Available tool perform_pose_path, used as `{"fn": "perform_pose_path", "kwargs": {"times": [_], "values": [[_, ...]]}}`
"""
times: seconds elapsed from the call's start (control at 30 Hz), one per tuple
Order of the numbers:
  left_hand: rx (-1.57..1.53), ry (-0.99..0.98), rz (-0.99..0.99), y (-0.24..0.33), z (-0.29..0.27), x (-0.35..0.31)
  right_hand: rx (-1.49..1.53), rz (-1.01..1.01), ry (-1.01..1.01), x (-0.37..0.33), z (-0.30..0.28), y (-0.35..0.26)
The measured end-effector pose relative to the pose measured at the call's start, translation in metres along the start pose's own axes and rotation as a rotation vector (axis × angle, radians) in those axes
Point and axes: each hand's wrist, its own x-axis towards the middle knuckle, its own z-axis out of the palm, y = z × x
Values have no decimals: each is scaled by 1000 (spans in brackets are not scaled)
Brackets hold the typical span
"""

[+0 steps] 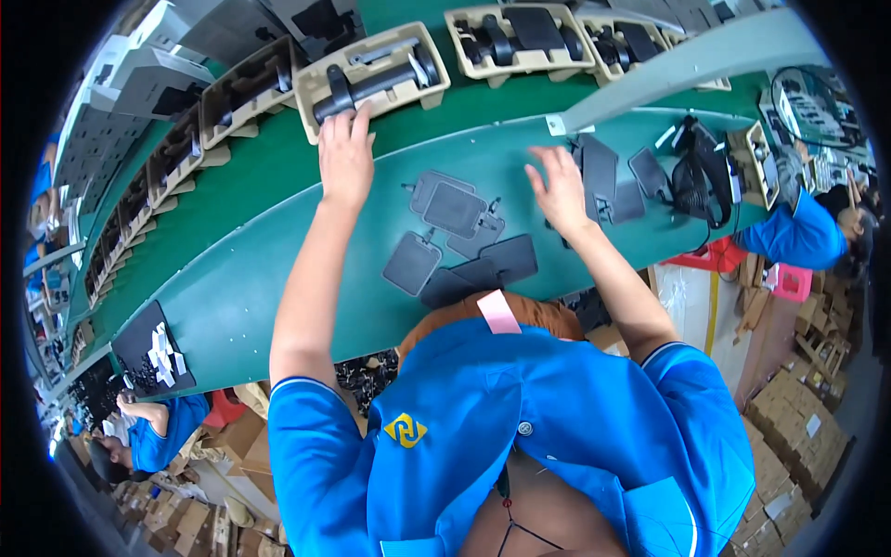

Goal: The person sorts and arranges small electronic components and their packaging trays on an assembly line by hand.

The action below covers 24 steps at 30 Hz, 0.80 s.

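Observation:
At the far side of the bench, my left hand [346,160] reaches to the near left corner of a beige moulded tray [379,104]. Its fingers are stretched out and rest on the rim, by the end of a black tubular part [385,84] lying inside. My right hand [562,193] hovers over the green work table [278,251] with fingers apart and nothing in them. Close to its right is a group of dark flat plates [597,165]. Between my arms several thin dark rectangular plates with small tabs [452,210] lie loosely overlapped.
More filled beige trays [520,58] line the green conveyor [418,130]. A grey metal arm [677,70] slants over the right side. Black cabled parts [698,176] lie at right. Co-workers sit at both ends; a dark mat with white pieces [162,355] lies far left.

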Motion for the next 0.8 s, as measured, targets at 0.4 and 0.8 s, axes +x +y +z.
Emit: {"fn": "perform_pose_path", "kwargs": {"times": [0.4,0.8], "values": [[-491,-326,-712,98,13,-161,-245,-196,-298,-29,53,-71],[-1350,-364,-1259,84,-6,-122,470,-46,-386,-7,72,-72]]}}
